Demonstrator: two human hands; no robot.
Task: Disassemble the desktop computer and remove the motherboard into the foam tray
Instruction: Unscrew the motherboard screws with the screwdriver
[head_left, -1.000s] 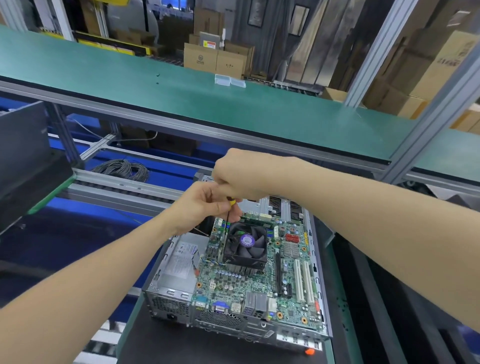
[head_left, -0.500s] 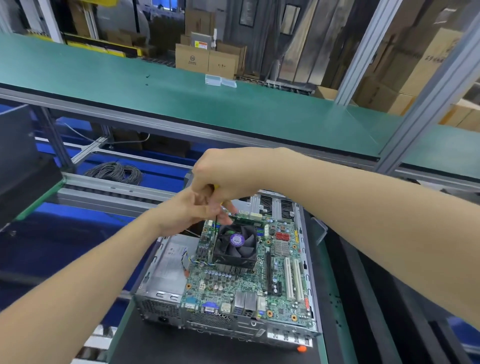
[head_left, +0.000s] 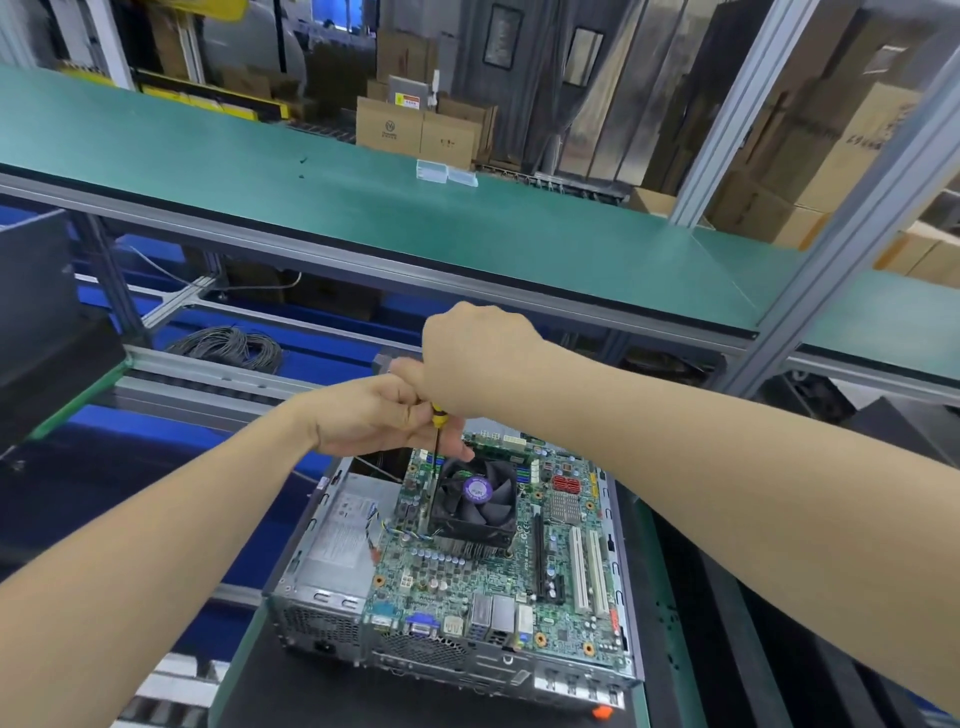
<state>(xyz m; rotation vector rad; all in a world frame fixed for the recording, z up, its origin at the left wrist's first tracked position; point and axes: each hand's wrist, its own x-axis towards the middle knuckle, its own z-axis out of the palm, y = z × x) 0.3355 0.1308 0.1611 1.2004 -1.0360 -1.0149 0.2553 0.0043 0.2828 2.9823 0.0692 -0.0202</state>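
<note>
While the long green shelf (head_left: 363, 208) fills the background, the open computer case (head_left: 311, 597) sits below it on a dark mat (head_left: 311, 696). The motherboard (head_left: 467, 587) lies flat inside the case, with a black fan (head_left: 475, 493) on its far half. The right hand (head_left: 467, 358) grips the handle of the screwdriver (head_left: 435, 457). The left hand (head_left: 374, 415) pinches its shaft, whose tip is down at the fan's left edge.

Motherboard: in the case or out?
In. The motherboard lies flat inside the open case, cooler fan on it, screwdriver at the fan's edge.
</note>
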